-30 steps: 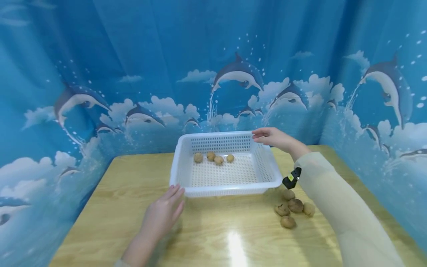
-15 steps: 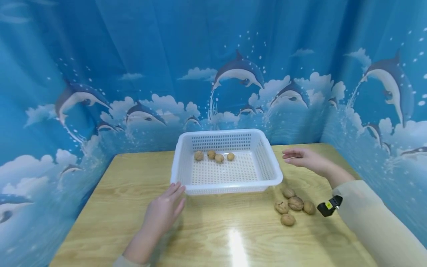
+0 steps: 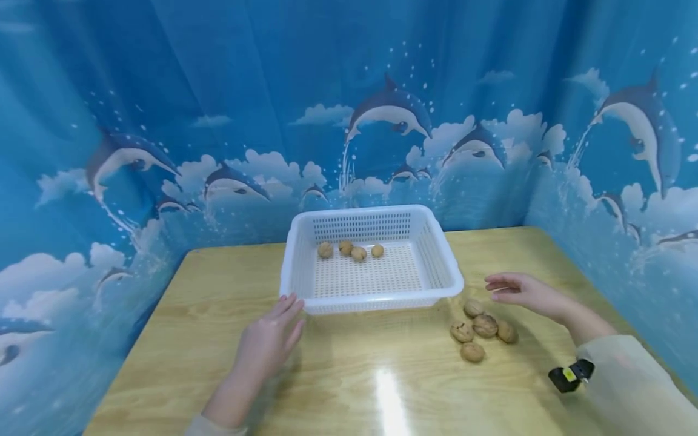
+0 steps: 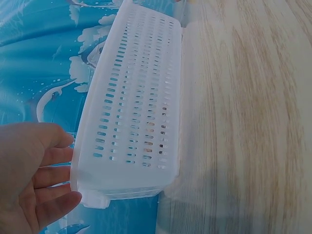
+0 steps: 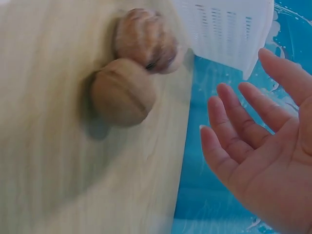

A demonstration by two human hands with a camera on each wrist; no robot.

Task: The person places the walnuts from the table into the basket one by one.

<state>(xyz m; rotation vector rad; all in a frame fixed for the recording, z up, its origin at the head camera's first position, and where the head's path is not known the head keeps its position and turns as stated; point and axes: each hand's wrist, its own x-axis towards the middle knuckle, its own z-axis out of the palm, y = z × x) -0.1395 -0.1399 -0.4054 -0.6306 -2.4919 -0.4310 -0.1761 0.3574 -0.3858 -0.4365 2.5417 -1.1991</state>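
Note:
A white plastic basket (image 3: 371,298) with slotted walls stands at the table's far side, several walnuts (image 3: 358,254) lying inside toward its left. My left hand (image 3: 267,342) rests its fingertips against the near left corner of the rim. In the left wrist view, its fingers (image 4: 56,207) touch the rim without wrapping round it. Right of the basket, my right hand (image 3: 526,295) hovers with relaxed fingers and holds nothing. Just below and left of it, several loose walnuts (image 3: 485,326) lie in a cluster on the table. Two walnuts (image 5: 124,92) show in the right wrist view.
The wooden table (image 3: 218,297) carries the basket and the loose walnuts. A blue curtain (image 3: 305,79) printed with dolphins hangs behind the table and along both sides. A small black device (image 3: 571,375) is worn at the right wrist.
My right hand has left the basket's right rim and moved right and toward me, to beside the loose walnuts. My left hand stays at the near left corner.

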